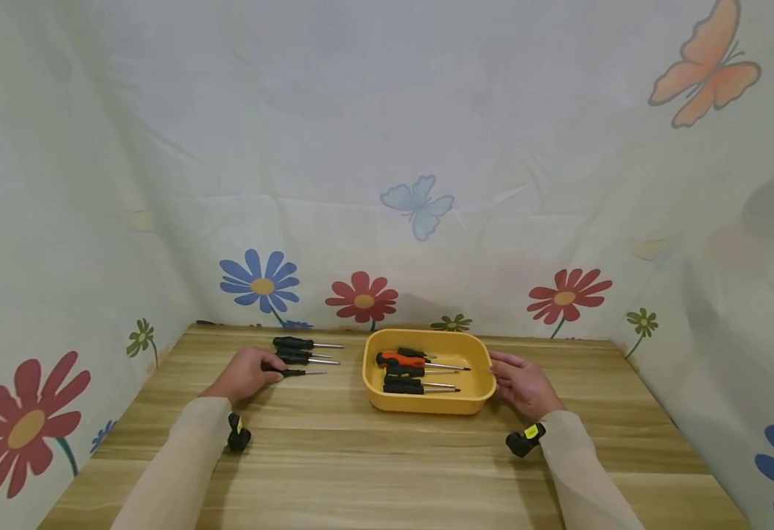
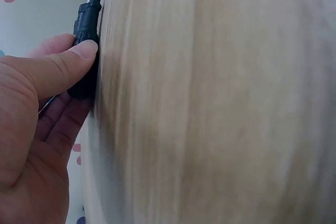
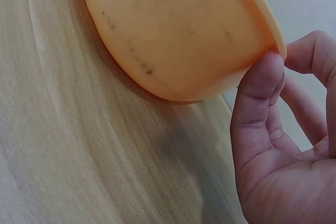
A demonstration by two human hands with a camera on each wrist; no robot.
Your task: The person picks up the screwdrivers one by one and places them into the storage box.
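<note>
Yellow plastic marks your landmark: the tray (image 1: 426, 405) sits mid-table on the wooden tabletop (image 1: 387, 471), holding an orange-handled screwdriver (image 1: 401, 360) and several black ones. Left of the tray, two more black screwdrivers (image 1: 294, 343) lie in a row, nothing blocking them. The nearest one in that row, the black-handled screwdriver (image 2: 84, 40), lies well left of the tray under your left hand (image 1: 244, 374), whose thumb and fingers pinch its handle. Your right hand (image 1: 524, 384) is at the tray's right end, thumb touching its rim, fingers loosely spread.
</note>
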